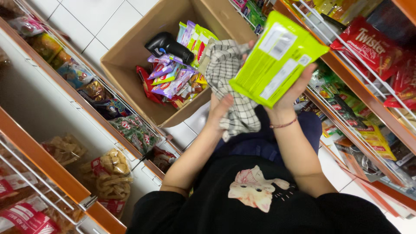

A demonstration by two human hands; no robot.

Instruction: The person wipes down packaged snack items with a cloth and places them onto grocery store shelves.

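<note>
A lime-green snack packet [277, 58] is held up over the cardboard box [130, 52], gripped from below by the right hand [291, 93]. A checked cloth [229, 86] is clutched in the left hand [219, 113], touching the packet's edge. Wiping is best done with the packet kept flat and firmly supported. A black scanner [169, 45] lies in the box.

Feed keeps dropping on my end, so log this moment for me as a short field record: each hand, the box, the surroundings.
left hand: left hand grips a checked cloth
right hand: right hand holds up a lime-green snack packet
box: open cardboard box on the tiled floor, holding mixed snack packets and a black handheld scanner
surroundings: snack shelves on both sides
</note>
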